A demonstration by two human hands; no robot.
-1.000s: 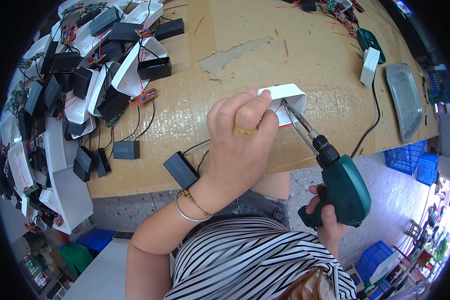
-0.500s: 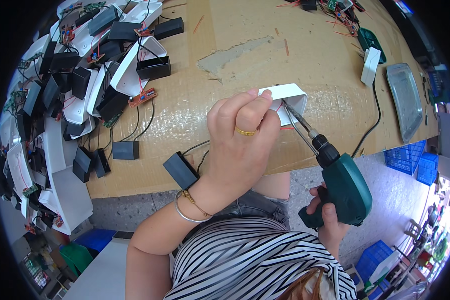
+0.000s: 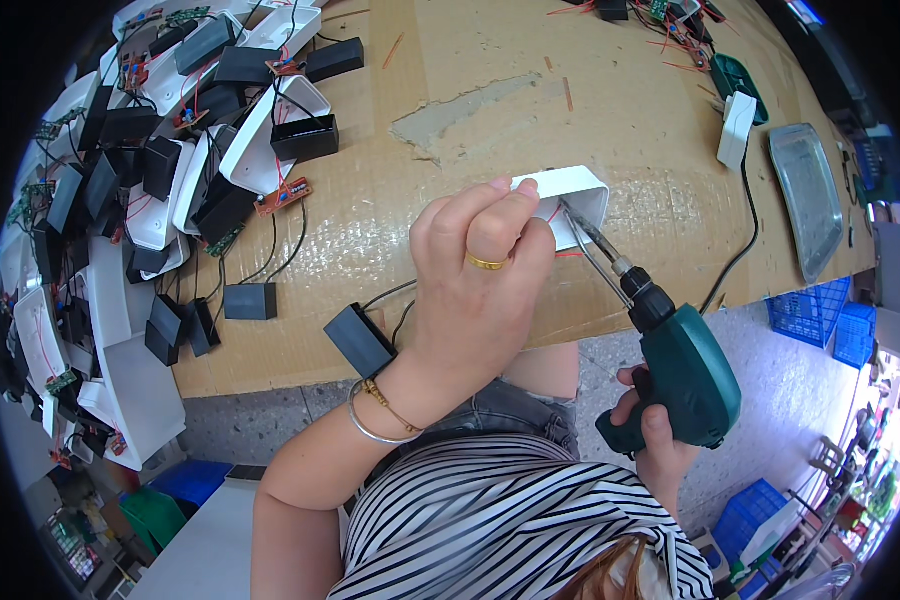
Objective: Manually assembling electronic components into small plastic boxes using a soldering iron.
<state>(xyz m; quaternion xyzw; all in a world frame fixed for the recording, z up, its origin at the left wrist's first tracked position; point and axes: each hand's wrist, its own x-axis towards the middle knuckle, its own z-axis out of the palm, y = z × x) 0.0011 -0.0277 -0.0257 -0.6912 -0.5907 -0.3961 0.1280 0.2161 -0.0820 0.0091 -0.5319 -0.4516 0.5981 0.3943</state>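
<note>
My left hand (image 3: 485, 265) is closed on a white plastic housing (image 3: 580, 178), gripping its left part and tilting it over the table. A red wire shows inside the housing; the rest of its inside is hidden by my fingers. In my right hand (image 3: 660, 435) is a dark green pistol-shaped soldering gun (image 3: 692, 375), with my fingers wrapped round its handle. Its metal tip and a thin metal tube beside it reach into the open side of the housing. Just left of my left wrist lies a black box (image 3: 360, 340) with a black cable.
White housings (image 3: 255, 150), black boxes (image 3: 305, 138) and circuit boards (image 3: 284, 195) with wires crowd the left side. At right lie a metal tray (image 3: 808, 205), a white piece (image 3: 737, 130) and a green holder (image 3: 740, 88). The cardboard-covered table (image 3: 480, 60) ends in front of me.
Both hands, the housing and the soldering gun have shifted very slightly left in the picture. Both grips are the same, and the tip stays inside the housing.
</note>
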